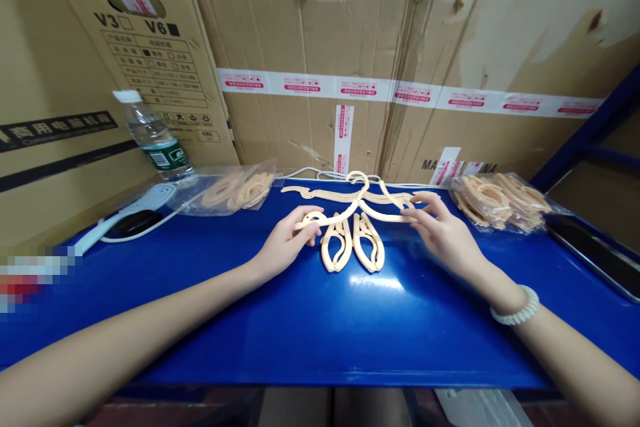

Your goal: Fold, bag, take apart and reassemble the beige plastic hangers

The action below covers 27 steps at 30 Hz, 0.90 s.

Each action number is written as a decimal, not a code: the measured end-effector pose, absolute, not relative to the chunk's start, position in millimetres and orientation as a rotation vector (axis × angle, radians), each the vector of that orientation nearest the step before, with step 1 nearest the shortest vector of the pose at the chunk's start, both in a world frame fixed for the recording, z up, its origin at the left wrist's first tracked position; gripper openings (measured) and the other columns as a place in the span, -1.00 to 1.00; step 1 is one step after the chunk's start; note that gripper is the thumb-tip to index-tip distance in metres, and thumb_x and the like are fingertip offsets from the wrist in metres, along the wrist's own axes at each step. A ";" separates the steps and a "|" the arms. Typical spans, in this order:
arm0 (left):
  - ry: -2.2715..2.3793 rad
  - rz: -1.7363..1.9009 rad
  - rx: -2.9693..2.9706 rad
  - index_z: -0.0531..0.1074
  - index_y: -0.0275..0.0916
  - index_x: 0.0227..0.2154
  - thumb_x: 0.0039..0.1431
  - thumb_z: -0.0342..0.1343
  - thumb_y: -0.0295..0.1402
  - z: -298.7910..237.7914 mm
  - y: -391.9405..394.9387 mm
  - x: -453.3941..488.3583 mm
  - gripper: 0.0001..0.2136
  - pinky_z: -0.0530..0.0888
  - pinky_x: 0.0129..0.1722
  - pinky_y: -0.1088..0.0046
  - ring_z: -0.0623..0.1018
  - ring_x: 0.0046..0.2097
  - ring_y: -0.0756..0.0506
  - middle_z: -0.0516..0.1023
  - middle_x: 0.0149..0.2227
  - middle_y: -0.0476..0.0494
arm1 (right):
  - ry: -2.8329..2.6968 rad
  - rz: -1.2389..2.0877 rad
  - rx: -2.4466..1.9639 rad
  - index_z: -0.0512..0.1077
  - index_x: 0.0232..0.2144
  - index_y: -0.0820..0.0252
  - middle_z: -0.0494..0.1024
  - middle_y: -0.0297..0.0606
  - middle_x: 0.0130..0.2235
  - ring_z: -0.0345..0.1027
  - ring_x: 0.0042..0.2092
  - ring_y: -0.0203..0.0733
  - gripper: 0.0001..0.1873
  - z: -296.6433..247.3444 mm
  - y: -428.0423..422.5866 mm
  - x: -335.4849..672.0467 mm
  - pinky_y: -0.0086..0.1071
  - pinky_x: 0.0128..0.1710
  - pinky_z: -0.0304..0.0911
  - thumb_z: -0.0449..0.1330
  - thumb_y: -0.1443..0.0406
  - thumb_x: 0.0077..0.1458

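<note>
A cream folding clothes hanger (384, 215) is held spread above the blue table, its hook upward. My left hand (289, 240) pinches the left arm's end between thumb and fingers. On the other side, the fingertips of my right hand (444, 235) are closed on the right arm's end. Behind it, another unfolded cream hanger (327, 196) lies flat, partly covered by the held one. Just below the held hanger, two folded hangers, a left one (327, 257) and a right one (379, 257), rest side by side on the table.
Clear bags of folded hangers lie at left (250, 191) and right (493, 200). A water bottle (159, 140), a black mouse (137, 222) and a white cable stand left. A dark phone-like device (595, 253) lies right. Cardboard (310, 127) walls the back of the blue table (310, 340).
</note>
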<state>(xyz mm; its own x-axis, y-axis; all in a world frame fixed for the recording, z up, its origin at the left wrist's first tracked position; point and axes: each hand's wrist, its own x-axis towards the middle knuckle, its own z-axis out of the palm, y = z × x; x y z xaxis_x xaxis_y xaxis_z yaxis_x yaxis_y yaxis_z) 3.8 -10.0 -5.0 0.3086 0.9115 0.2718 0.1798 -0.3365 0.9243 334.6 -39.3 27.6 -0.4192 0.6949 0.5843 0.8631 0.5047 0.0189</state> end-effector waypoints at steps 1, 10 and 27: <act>0.990 1.101 1.730 0.38 -0.27 0.03 0.27 0.09 -0.18 -5.0 -10.0 3.8 -0.65 0.48 -0.27 0.39 0.50 -0.38 -0.03 0.51 -0.36 -0.04 | -2.176 -0.301 -1.244 0.46 0.05 0.13 0.39 0.00 0.14 0.47 -0.16 -0.06 -0.67 27.0 -37.7 335.3 -0.23 -0.29 0.47 0.04 0.32 0.30; 0.977 1.161 1.726 0.43 -0.28 0.03 0.24 0.13 -0.19 -4.6 -10.3 3.1 -0.63 0.52 -0.16 0.36 0.59 -0.29 -0.07 0.54 -0.33 -0.05 | -1.591 0.578 -1.234 0.60 -0.15 0.18 0.62 -0.10 -0.06 0.48 -0.26 -0.09 -0.61 25.9 -28.2 343.0 -0.22 -0.26 0.49 0.39 0.07 0.04; 0.780 1.148 1.620 0.43 -0.28 -0.07 0.16 0.26 -0.29 -7.9 -15.0 9.6 -0.69 0.62 -0.17 0.39 0.65 -0.21 -0.08 0.59 -0.28 -0.09 | -1.240 1.291 -0.969 0.40 -0.24 0.09 0.55 -0.36 -0.32 0.45 -0.33 -0.27 -0.57 24.4 -36.7 319.8 -0.33 -0.24 0.45 0.53 0.23 -0.07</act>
